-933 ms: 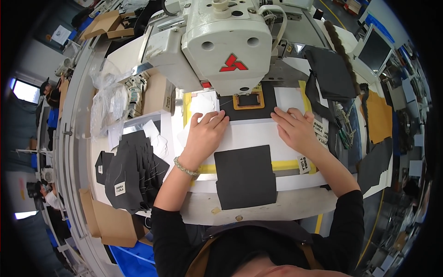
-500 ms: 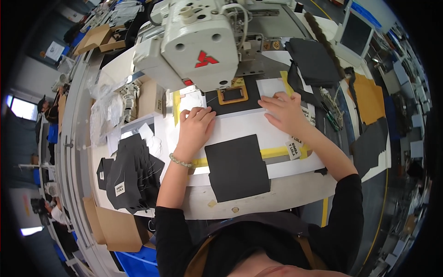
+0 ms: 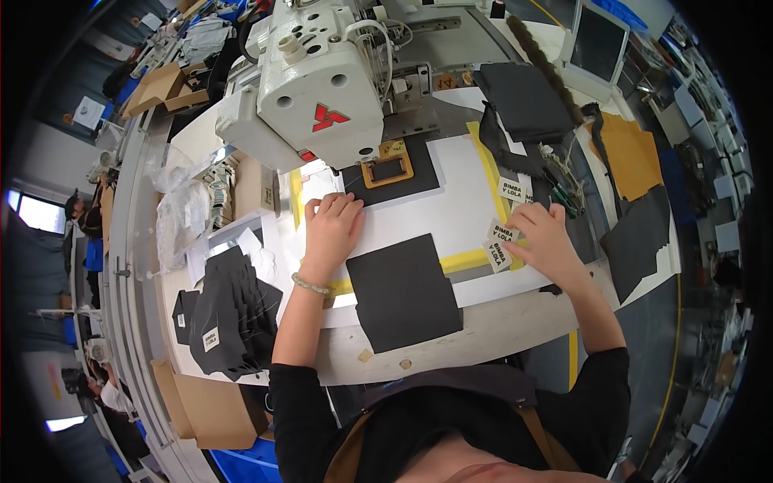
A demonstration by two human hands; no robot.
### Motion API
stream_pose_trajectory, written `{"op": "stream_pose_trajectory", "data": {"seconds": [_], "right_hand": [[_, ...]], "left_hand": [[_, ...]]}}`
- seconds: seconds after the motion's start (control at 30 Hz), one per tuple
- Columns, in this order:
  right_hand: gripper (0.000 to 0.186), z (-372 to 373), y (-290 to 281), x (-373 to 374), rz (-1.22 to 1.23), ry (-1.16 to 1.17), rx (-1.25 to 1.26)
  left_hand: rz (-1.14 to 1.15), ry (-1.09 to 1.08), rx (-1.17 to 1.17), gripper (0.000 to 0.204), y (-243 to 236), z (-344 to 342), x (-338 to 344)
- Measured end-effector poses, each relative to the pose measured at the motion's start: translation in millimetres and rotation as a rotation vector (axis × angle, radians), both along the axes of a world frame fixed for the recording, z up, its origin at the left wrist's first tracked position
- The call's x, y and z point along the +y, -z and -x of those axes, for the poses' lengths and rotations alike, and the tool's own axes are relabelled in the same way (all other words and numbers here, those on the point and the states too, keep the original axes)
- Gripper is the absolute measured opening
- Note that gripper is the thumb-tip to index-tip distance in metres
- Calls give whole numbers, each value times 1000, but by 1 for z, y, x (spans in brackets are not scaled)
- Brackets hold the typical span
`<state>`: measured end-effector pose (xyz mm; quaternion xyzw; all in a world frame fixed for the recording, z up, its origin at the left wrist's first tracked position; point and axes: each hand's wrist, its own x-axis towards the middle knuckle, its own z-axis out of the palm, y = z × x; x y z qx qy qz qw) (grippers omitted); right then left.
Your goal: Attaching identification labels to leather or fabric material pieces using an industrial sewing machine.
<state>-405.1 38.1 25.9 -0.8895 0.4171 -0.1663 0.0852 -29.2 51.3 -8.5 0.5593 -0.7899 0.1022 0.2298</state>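
My left hand lies flat on a white sheet, fingers stretched toward the left edge of a black fabric piece. That piece sits under the sewing head, with a small yellow frame on top of it. My right hand is at the right side of the sheet, its thumb and forefinger apart and touching a pale printed label. Another such label lies further back. A second black fabric piece rests between my forearms at the front edge.
The white sewing machine stands over the middle. Stacked black pieces lie at left, near a cardboard box. A dark fabric pile, thread snips, tan sheets and a screen are at right.
My right hand has left the black piece beside the frame and moved right and nearer, onto the labels. My left hand stays on the sheet. The view has shifted slightly.
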Motion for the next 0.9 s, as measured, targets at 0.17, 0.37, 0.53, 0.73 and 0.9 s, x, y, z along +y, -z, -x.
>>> {"op": "stream_pose_trajectory", "data": {"seconds": [0.17,0.37,0.53,0.73,0.9], "right_hand": [[17,-11,23,18,345,-3,110],[12,-16,22,12,433,-54,227],[13,-26,5,-4,518,-46,239],[14,-89,-20,-37,40,-220,-217],[23,-135,-10,-84,-713,-240,-394]], "left_hand": [[24,26,-116,17,-2,2,1],[-68,33,-174,30,-15,3,4],[-19,77,-139,44,-26,9,13],[37,364,154,44,-45,57,4],[71,336,384,16,-27,44,-28]]}}
